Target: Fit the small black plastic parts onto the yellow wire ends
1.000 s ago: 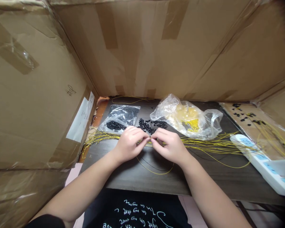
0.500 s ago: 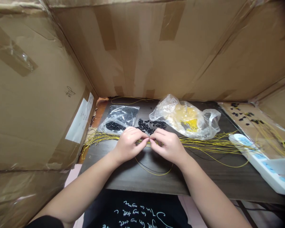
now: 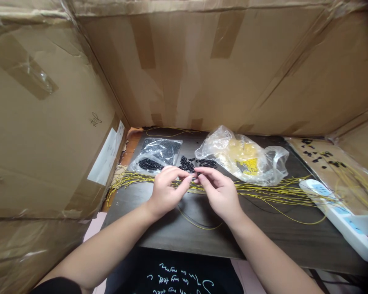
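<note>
My left hand [image 3: 165, 188] and my right hand [image 3: 218, 191] meet fingertip to fingertip over a dark table [image 3: 263, 232]. Both are closed in a pinch on a thin yellow cord [image 3: 199, 223] that loops down toward me; a tiny black piece may sit between the fingertips, too small to be sure. Under the hands lies a long bundle of yellow cords [image 3: 272, 188]. Just beyond the fingers is a loose heap of small black beads [image 3: 187, 164].
A clear bag of black beads [image 3: 158, 153] lies at the back left, a crumpled plastic bag with yellow contents [image 3: 245, 157] at the back right. A white power strip [image 3: 343, 214] and a cardboard sheet with black pieces [image 3: 328, 163] sit at the right. Cardboard walls [image 3: 49, 134] surround the table.
The view has shifted slightly. My hands have lifted a little off the cord bundle, still pinched together at the fingertips.
</note>
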Demonstrator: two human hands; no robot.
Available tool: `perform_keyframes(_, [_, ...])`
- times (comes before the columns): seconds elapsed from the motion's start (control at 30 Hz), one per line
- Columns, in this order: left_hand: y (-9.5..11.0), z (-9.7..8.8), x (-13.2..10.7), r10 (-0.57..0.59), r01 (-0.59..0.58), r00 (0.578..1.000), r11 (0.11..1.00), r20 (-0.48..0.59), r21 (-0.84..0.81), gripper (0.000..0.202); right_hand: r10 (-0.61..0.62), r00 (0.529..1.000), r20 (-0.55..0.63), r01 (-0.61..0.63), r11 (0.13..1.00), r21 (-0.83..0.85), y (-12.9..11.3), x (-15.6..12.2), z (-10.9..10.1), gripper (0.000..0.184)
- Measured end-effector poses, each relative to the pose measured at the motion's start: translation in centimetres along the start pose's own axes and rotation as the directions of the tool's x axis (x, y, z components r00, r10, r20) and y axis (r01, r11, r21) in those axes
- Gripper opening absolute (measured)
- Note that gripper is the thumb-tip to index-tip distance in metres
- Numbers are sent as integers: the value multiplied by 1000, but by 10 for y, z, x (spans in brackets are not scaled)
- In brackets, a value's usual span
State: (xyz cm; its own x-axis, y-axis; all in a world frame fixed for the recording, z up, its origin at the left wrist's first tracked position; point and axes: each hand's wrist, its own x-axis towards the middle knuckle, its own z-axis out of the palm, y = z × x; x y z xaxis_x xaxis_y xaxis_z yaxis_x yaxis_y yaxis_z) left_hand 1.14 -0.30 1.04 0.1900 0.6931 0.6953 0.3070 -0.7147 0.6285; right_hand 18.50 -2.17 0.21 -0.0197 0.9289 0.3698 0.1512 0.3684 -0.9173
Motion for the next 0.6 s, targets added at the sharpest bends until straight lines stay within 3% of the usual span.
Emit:
perform_keyframes(0.2, [0, 0, -2, -45, 43, 998, 998, -33, -54, 6, 42, 997, -58, -36, 994, 99, -3, -5, 9, 17])
perform_keyframes(0.6, [2, 0, 0, 41, -41, 998, 999, -47, 4, 8, 118, 992, -47, -109, 978, 176, -12, -7, 9, 18])
